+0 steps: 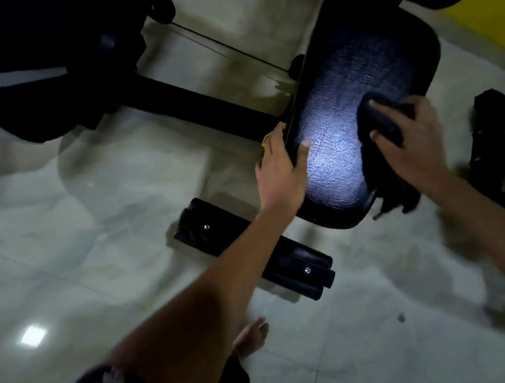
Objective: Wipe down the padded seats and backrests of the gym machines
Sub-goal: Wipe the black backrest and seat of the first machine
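One padded seat [361, 113], one dark cloth [380, 123], two hands (left hand [280, 166], right hand [409, 138]), one bare foot [252, 335], and one black floor bar [254, 248] with two bolts.

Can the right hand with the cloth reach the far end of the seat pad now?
Probably yes: the right hand presses the cloth on the seat pad, and nothing lies between it and the far end.

Both hands' fingers [380, 136] curled, gripping

Single head-worn wide-angle view, looking steeply down, close above padded seat [365, 112], tiled floor [82, 219]
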The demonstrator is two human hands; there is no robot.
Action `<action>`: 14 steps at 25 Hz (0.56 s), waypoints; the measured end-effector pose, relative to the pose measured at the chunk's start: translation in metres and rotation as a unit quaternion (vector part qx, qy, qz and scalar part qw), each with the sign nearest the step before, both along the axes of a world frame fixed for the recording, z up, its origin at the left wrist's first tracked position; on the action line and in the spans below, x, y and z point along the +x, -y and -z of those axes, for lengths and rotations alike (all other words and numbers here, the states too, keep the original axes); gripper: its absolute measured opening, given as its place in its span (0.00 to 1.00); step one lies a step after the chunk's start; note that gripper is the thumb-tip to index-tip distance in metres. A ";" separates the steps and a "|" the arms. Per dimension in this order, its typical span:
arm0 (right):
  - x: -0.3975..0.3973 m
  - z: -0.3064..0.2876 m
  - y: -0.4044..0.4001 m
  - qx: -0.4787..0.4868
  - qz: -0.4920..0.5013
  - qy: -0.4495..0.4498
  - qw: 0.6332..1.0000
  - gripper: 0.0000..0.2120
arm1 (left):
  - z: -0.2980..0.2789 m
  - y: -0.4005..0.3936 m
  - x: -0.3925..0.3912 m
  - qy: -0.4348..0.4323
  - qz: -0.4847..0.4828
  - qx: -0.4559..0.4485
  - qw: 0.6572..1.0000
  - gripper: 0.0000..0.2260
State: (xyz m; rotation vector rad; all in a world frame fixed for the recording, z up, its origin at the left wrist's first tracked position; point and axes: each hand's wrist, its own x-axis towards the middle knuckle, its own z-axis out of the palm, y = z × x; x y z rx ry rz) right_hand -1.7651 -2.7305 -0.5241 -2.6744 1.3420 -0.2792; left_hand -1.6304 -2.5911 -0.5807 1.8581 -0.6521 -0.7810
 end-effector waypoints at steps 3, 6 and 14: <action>0.032 0.006 -0.024 -0.037 -0.062 -0.042 0.997 0.27 | 0.001 -0.008 -0.036 0.028 -0.140 0.029 0.989 0.25; 0.029 0.014 -0.059 -0.067 -0.249 -0.077 0.963 0.24 | 0.014 -0.003 -0.044 0.126 -0.175 0.060 0.975 0.25; 0.065 0.010 -0.016 -0.100 -0.169 -0.070 0.978 0.24 | 0.019 -0.008 -0.040 0.161 -0.159 0.068 0.972 0.29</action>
